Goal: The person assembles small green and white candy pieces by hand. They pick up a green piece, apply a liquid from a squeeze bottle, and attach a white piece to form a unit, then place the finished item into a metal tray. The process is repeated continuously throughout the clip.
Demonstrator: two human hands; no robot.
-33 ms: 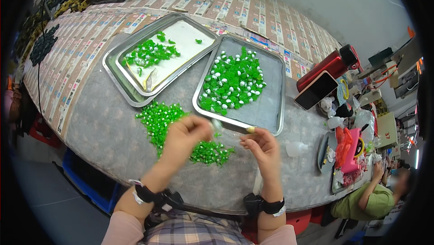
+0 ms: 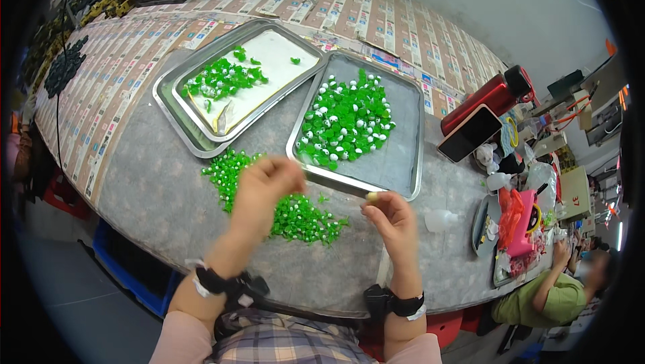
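Observation:
My left hand (image 2: 263,189) hangs over a loose pile of small green-and-white plastic pieces (image 2: 309,223), beside the near left corner of the right tray. Motion smears its fingers, so what they hold, if anything, does not show. My right hand (image 2: 394,219) is just below that tray's near edge, thumb and fingers closed in a pinch. A yellowish cover sits on one of its fingertips; anything in the pinch is too small to make out. The right metal tray (image 2: 403,129) carries a heap of larger green pieces with white balls (image 2: 346,122).
Nested metal trays (image 2: 282,45) at the far left hold more green pieces (image 2: 225,78). Rightward stand a red bottle (image 2: 477,105), a phone (image 2: 469,134), a white squeeze bottle (image 2: 440,221) and a pink tool (image 2: 521,229). A person in green (image 2: 547,297) sits at the right.
My left hand has moved left and slightly up, away from my right hand. The whitish blurred thing by its fingertips no longer shows there. My right hand has barely shifted.

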